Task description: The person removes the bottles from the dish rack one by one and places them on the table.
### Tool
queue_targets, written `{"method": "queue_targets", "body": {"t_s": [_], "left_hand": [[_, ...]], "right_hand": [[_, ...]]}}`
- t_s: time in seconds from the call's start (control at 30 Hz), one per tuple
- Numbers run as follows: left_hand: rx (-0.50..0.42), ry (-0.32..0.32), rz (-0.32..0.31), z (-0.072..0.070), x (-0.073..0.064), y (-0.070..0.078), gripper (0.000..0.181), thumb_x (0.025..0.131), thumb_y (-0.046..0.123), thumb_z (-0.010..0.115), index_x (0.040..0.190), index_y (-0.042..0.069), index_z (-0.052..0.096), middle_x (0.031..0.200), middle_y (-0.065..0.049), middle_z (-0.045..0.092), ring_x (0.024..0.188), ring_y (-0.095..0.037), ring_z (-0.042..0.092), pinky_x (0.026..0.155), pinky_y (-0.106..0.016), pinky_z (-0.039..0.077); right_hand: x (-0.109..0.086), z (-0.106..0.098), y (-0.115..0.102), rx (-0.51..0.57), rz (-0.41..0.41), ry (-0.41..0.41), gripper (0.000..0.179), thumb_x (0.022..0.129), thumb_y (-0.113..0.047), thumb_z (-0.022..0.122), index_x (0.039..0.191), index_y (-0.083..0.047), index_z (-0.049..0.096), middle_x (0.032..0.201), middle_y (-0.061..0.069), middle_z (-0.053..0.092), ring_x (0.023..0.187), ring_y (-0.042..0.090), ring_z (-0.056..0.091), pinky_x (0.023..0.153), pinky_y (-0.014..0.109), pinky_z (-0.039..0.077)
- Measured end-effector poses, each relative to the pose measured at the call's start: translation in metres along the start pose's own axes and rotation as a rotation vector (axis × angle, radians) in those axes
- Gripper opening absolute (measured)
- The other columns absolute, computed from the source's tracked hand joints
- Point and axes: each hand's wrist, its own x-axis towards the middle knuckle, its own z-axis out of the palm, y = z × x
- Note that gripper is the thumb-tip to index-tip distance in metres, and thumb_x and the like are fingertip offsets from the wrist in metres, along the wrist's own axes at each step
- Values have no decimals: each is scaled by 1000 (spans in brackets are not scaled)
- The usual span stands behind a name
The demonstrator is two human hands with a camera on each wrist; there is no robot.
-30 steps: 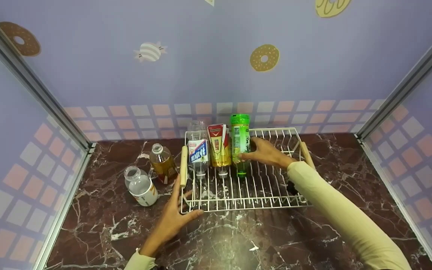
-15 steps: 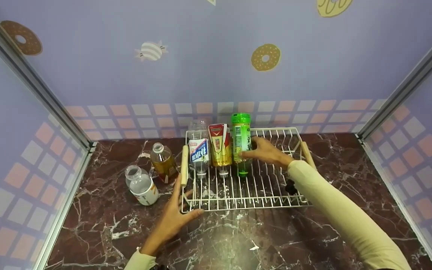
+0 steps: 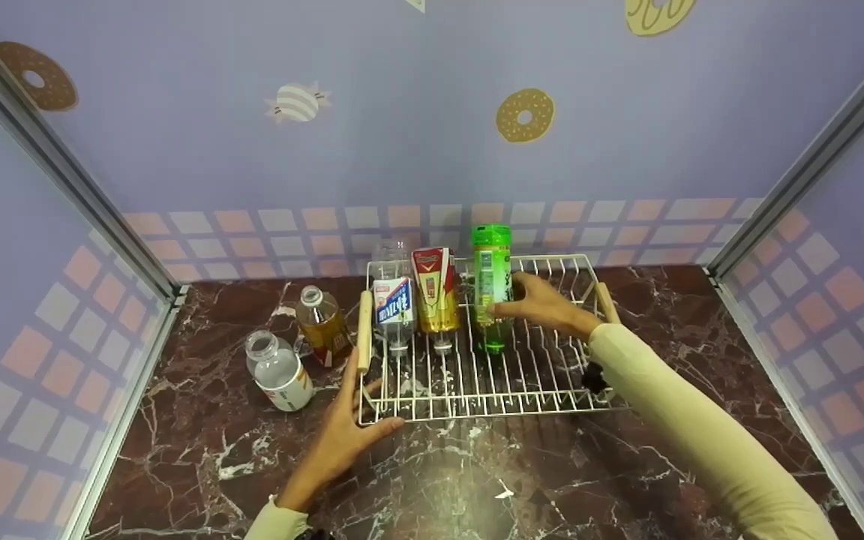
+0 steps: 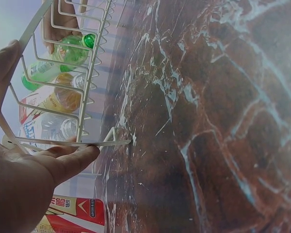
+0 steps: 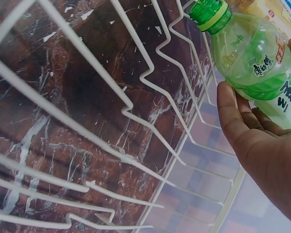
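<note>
- Your right fingers (image 5: 228, 108) curl round the green bottle (image 3: 493, 266); early release could roll it toward three o'clock.
- Your left fingers (image 4: 85, 156) grip the rack (image 3: 492, 395) at eight o'clock.

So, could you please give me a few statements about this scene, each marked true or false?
The right hand holds the green bottle. True.
The left hand grips the wire rack. True.
The green bottle's cap points at the back wall. False: the cap faces the wire rack's near side.
A red-and-gold bottle is beside the green bottle. True.
Every bottle is inside the wire rack. False: the amber bottle and a clear bottle stand outside it.
</note>
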Motion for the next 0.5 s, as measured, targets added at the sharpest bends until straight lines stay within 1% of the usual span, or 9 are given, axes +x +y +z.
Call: {"method": "queue_targets", "body": {"t_s": [0.03,0.13,0.23,0.27,0.3,0.4,0.5], "left_hand": [[-4,1,-2,0,0,0,134,89,24,95,178,28,-4,177,-34,17,154,-47,45,124,-71,32],[-14,2,-14,0,-1,1,134,88,27,94,178,34,-5,178,-29,13,155,-44,44,127,-67,31],[-21,4,-11,0,-1,1,132,89,26,93,178,36,-5,180,-26,1,156,-45,43,127,-65,31],[-19,5,-14,0,-1,1,132,90,25,93,178,37,-5,181,-24,-4,156,-44,43,127,-64,30],[-20,6,-14,0,-1,1,131,90,23,92,178,37,-5,181,-23,-6,156,-44,43,127,-63,31],[-15,6,-15,1,0,1,130,91,21,91,178,38,-4,181,-22,-6,156,-44,43,127,-64,31],[-12,7,-17,2,0,2,130,91,21,91,177,39,-4,181,-21,-4,155,-43,44,128,-64,29]], "right_hand": [[-2,-1,1,-5,-4,3,113,95,-47,83,169,11,20,175,36,25,161,51,30,131,69,28],[-6,-2,2,-24,-6,13,113,95,-48,84,169,10,22,175,35,25,161,51,29,131,69,27],[-10,-4,2,-28,-14,15,112,95,-48,84,169,10,23,174,35,27,160,52,30,131,69,28],[-12,-4,2,-25,-16,13,113,95,-49,84,169,10,23,174,35,27,160,52,31,131,69,28],[-13,-5,2,-24,-17,13,113,95,-49,84,169,10,22,174,35,26,160,52,31,131,69,29],[-19,-7,2,-14,-18,9,115,95,-50,84,169,10,21,174,36,25,160,52,30,130,70,29],[-24,-9,2,-2,-21,11,113,95,-49,85,169,10,22,173,36,28,160,52,31,130,71,29]]}}
